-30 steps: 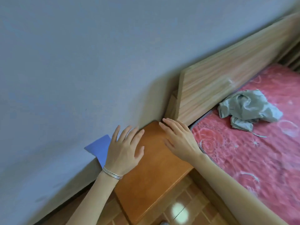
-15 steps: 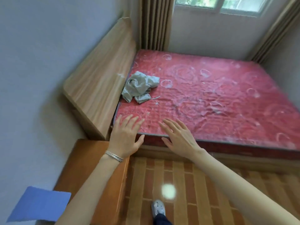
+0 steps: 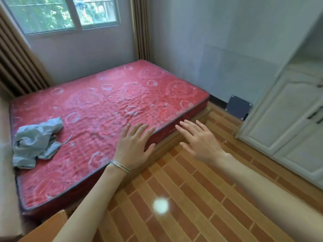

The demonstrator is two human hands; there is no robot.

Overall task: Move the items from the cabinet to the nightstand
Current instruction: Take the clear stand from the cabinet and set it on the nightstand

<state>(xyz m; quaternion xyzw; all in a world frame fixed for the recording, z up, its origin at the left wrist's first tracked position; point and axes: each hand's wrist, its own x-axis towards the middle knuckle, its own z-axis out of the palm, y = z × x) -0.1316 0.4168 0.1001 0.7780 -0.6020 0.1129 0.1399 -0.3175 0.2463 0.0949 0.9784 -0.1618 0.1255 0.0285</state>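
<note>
Left hand (image 3: 133, 147) over near edge of the red patterned mattress (image 3: 108, 102), right hand (image 3: 201, 142) just off that edge, both grips released, fingers spread, white panelled cabinet (image 3: 288, 119) right of the mattress.

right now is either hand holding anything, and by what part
Nothing is held. The left hand and right hand are both open with fingers spread, raised in front of the red mattress and the floor, gripping nothing.
</note>
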